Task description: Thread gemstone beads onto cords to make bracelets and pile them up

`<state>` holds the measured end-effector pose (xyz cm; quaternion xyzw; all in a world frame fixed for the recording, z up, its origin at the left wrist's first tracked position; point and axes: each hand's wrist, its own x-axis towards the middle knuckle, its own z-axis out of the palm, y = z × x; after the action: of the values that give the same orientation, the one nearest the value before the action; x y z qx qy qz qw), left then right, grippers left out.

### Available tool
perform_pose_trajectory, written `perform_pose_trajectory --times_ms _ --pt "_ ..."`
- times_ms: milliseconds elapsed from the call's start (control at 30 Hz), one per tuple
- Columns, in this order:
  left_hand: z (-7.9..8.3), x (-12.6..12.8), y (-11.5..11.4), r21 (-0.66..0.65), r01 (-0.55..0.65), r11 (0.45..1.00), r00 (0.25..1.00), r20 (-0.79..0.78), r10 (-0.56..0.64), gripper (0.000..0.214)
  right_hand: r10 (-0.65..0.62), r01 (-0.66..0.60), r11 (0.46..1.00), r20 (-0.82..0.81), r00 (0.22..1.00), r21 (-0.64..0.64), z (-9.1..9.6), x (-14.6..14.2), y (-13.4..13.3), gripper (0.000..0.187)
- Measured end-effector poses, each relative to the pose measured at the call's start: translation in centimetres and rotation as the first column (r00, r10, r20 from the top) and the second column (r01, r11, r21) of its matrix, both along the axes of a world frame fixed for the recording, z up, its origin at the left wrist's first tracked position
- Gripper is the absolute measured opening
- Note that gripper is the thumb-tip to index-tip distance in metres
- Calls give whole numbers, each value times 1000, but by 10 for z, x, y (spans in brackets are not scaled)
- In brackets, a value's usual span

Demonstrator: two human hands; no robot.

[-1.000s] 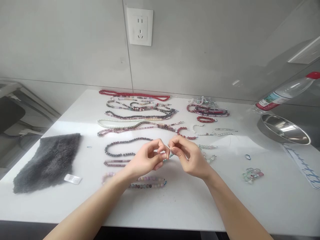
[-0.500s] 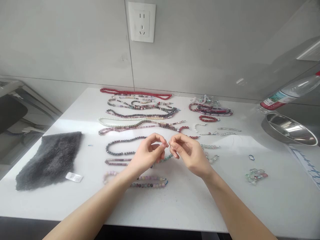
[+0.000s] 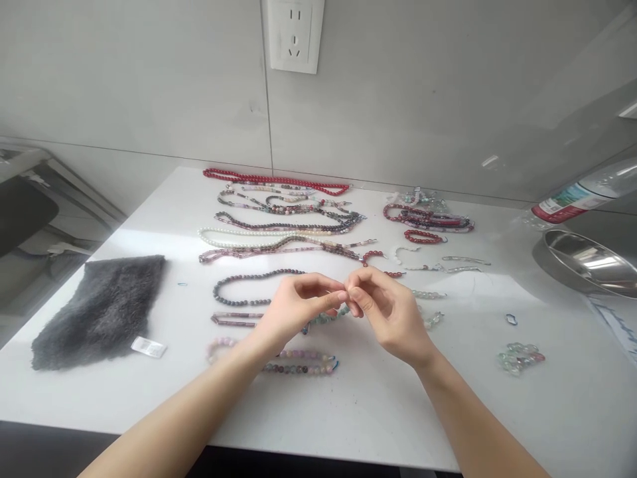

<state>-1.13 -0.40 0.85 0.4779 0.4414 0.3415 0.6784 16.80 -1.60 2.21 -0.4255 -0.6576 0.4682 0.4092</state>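
My left hand (image 3: 308, 307) and my right hand (image 3: 382, 307) meet fingertip to fingertip above the table's middle. Both are closed in a pinch. Whatever lies between the fingertips is too small to make out. Under and behind my left hand shows part of a turquoise bead strand (image 3: 328, 317). A dark bead strand (image 3: 239, 277) curves out to the left of that hand. Nearer me lies a strand of large pastel beads (image 3: 306, 356), partly covered by my left forearm. Pale green clear beads (image 3: 432, 320) lie just beyond my right hand.
Several strands, among them a long red one (image 3: 279, 180) and a white pearl one (image 3: 239, 238), fill the back. At left is a dark furry cloth (image 3: 99, 312). To the right are a clear bead pile (image 3: 521, 358), a steel bowl (image 3: 562, 265) and a plastic bottle (image 3: 572, 200).
My hands have come together; the small gap between their fingertips has closed. The camera view has shifted slightly. The strands on the table lie as before.
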Motion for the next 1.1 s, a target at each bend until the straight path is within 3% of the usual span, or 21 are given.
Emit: perform_pose_trajectory --times_ms 267,500,633,900,1100 --pt "1 5 -2 115 -45 992 999 19 43 27 -11 9 999 56 998 43 -2 0 -1 11" --pt "4 8 -4 116 86 990 951 287 -116 26 -19 20 1000 -100 995 7 1 -1 2 14" --pt "0 10 -5 103 106 989 924 357 -137 28 2 -4 1000 -154 988 -9 1 0 2 16" --pt "-6 15 -7 178 -78 981 899 438 -8 18 -1 0 1000 -198 980 -4 3 -2 -1 16" --pt "-9 16 -8 152 -105 983 889 457 24 18 -30 33 999 -184 982 10 4 -5 -3 17"
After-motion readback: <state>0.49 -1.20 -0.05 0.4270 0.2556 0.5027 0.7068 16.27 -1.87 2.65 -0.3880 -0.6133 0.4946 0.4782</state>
